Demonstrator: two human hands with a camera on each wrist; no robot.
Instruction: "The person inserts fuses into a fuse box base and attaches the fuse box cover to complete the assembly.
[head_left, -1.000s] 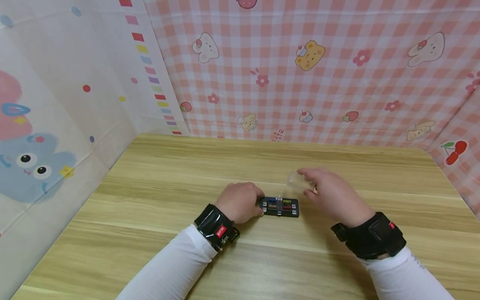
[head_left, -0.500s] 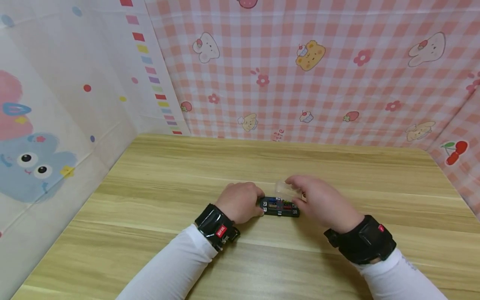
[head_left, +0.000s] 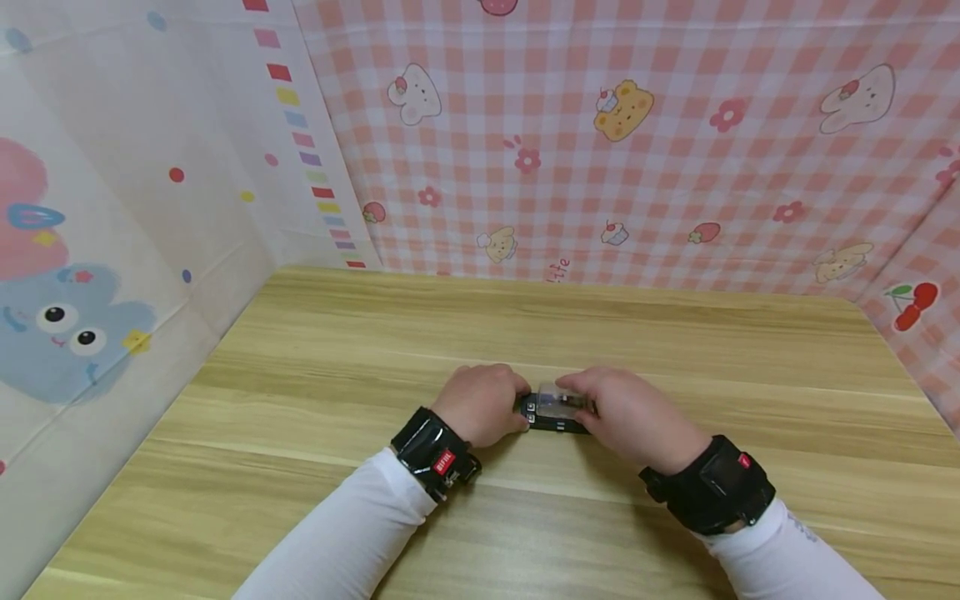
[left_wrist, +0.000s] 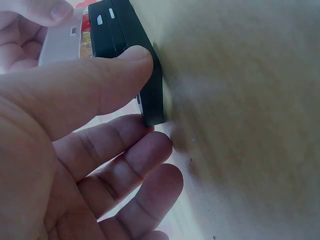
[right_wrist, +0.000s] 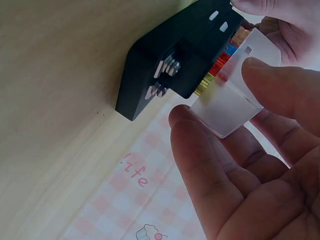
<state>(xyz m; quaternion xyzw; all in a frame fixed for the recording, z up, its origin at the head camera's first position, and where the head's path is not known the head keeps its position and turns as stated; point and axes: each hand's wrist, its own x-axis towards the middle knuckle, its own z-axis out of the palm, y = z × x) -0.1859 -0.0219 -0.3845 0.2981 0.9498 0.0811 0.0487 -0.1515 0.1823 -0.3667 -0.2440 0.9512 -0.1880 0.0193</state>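
A black fuse block (head_left: 547,424) lies on the wooden table, its left end pinched by my left hand (head_left: 480,406). In the left wrist view the thumb presses the long side of the block (left_wrist: 112,32). My right hand (head_left: 633,417) grips a clear plastic cover (head_left: 553,400) by its sides, over the block. Coloured blade fuses (right_wrist: 218,66) show in the right wrist view, between the edge of the cover (right_wrist: 227,107) and the block's raised centre. Two screw terminals (right_wrist: 171,66) stand bare at the block's right end. The right hand hides that end in the head view.
The wood-grain table (head_left: 375,333) stretches around both hands. Behind it hangs a pink checked cloth (head_left: 675,183), with a white patterned cloth (head_left: 217,225) at the left.
My right hand has brought the clear cover left and down, from beyond the block's right side to over its fuses. My left hand has kept its hold on the block.
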